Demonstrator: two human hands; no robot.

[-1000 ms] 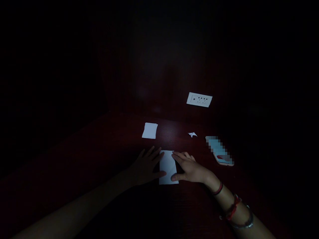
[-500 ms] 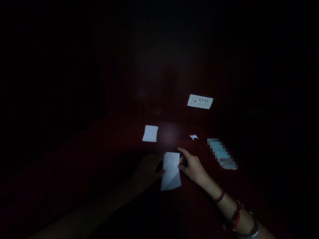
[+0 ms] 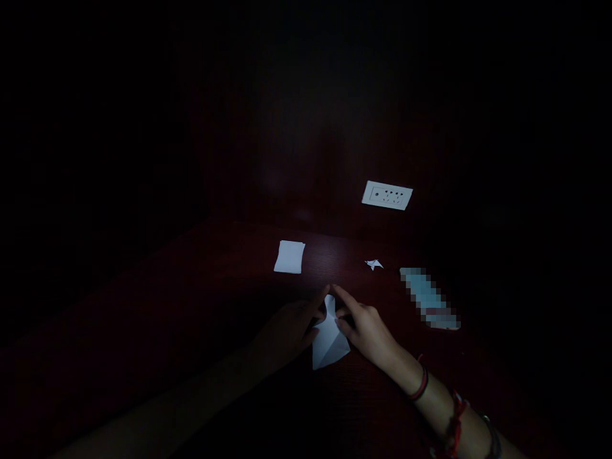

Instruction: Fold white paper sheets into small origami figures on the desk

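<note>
A creased white sheet of paper [image 3: 329, 343] lies near the middle of the dark red table, its far end squeezed narrow between my hands. My left hand [image 3: 299, 325] is closed on the paper's left edge, with thumb and fingers against it. On the right edge, my right hand [image 3: 367, 324] grips the same sheet; its index finger reaches to the far tip, where both index fingertips nearly meet. The paper's near end fans out wide and shows diagonal creases.
Beyond my hands lies a small stack of white paper [image 3: 289, 257]. A small folded paper figure [image 3: 373, 264] sits to its right, near a phone [image 3: 428, 298] with a pixelated screen. A white wall socket [image 3: 387, 195] is above the table [image 3: 229, 255]. Surroundings are very dark.
Both hands have come closer together, pushing in the paper's far sides. Its far end, flat and wide before, is now narrowed and bent. The view has shifted slightly.
</note>
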